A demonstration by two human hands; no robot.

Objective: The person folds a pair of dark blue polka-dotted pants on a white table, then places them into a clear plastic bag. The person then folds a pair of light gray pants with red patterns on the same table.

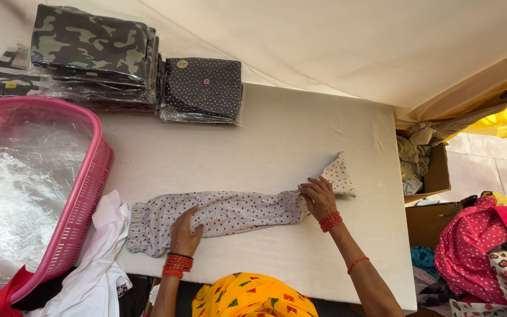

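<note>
White padded cloth covers the tabletop (277,147) you work at, under a pale canopy. Your right hand (318,198) has its grip closed in a pinch on the pale grey, red-dotted cotton garment (230,212) near its right end, where a corner folds up toward one o'clock; that hold likely keeps the fold tight. Your left hand (184,233) lies flat on the cloth toward its gathered left end, fingers spread, pressing it so it stays put. Both forearms reach up from six o'clock, red bangles at each wrist. At nine o'clock sits a pink plastic basket (92,182) lined with clear film; at eleven, bagged camouflage and dark dotted fabric packs (148,64).
</note>
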